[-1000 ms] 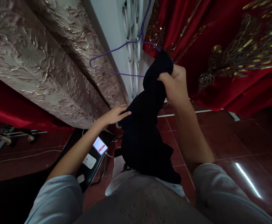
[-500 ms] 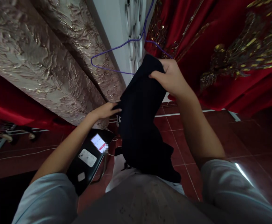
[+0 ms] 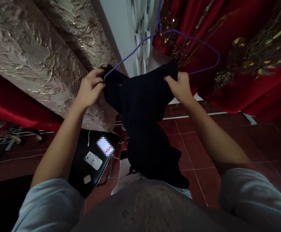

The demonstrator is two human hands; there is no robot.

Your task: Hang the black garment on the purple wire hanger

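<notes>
A dark navy, nearly black garment hangs between my hands, its lower part draping down in front of my body. My left hand pinches its upper left edge, close to the left end of a purple clothes hanger. That hanger end lies inside the garment's opening. With thumb and fingers, my right hand grips the garment's upper right edge. The hanger's right end sticks out above and beyond my right hand, outside the cloth. Its hook runs out of view at the top. Folds hide the garment's exact kind.
At the lower left stands a black bench bearing a lit phone, a white phone and a small white case. Textured pale fabric hangs at left, red sequined cloth at right. Red tiles cover the floor.
My left hand has moved up and outward, spreading the garment's top edge. The hanger has shifted right, and its left end now sits in the garment's opening. My right hand has moved slightly lower.
</notes>
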